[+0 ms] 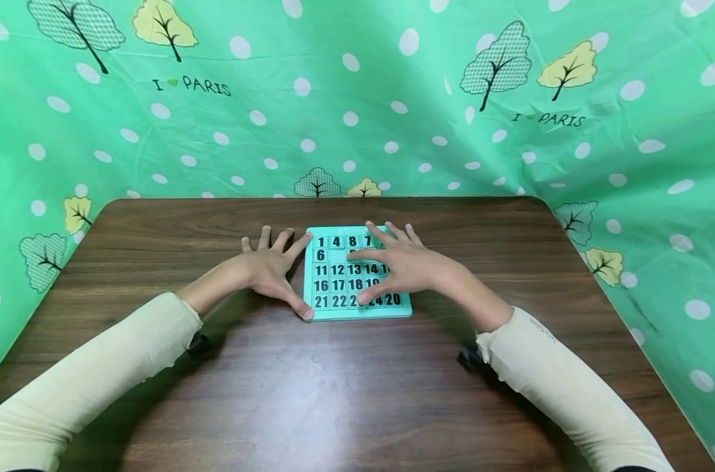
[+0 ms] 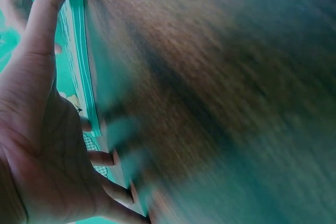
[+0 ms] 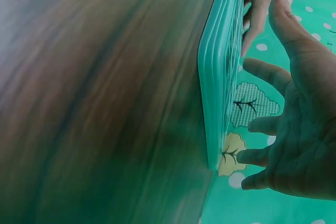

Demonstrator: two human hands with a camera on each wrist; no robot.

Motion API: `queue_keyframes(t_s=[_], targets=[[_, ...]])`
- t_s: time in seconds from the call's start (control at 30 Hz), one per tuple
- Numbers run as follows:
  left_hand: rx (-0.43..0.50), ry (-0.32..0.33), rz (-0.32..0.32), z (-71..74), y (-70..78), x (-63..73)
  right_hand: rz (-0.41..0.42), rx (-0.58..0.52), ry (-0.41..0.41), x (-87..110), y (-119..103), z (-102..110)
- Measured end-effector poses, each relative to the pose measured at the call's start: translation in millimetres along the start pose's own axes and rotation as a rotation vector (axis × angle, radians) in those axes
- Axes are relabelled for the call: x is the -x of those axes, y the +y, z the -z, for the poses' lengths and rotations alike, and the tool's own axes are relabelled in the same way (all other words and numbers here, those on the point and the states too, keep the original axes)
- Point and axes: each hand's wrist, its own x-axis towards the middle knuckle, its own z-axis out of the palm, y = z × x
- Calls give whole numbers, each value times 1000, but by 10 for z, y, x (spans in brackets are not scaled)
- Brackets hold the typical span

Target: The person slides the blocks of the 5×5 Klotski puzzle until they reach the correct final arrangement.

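A turquoise number slide puzzle (image 1: 359, 314) with black-numbered tiles lies flat on the table. My left hand (image 1: 269, 267) is spread at its left side, the thumb touching the near left corner and the index fingertip at the far left corner. In the left wrist view the left thumb (image 2: 44, 19) rests against the puzzle's edge, other fingers stretched along the table. Over the puzzle's right half my right hand (image 1: 413, 263) hovers with fingers spread, hiding several tiles. The right wrist view shows the right fingers (image 3: 262, 124) apart from the tile face. Beside the 6 tile is a blank space.
The dark wood table (image 1: 310, 393) spreads around the puzzle. A green polka-dot cloth (image 1: 346, 85) with printed trees hangs behind it and along both sides. Pale sleeves (image 1: 115, 357) cover both forearms, with a small dark device (image 1: 469, 358) under each wrist.
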Motion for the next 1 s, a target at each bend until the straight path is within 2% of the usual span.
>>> queue_keyframes(t_s=[0.17, 0.37, 0.8, 1.0], targets=[[8, 6, -6, -11, 1, -1, -5, 4, 7, 76, 79, 6], [11, -2, 2, -13, -4, 16, -4, 4, -9, 59, 102, -22], [5, -6, 10, 9, 17, 16, 10, 11, -32, -69, -84, -28], [10, -1, 7, 10, 26, 20, 6, 9, -29, -78, -92, -44]])
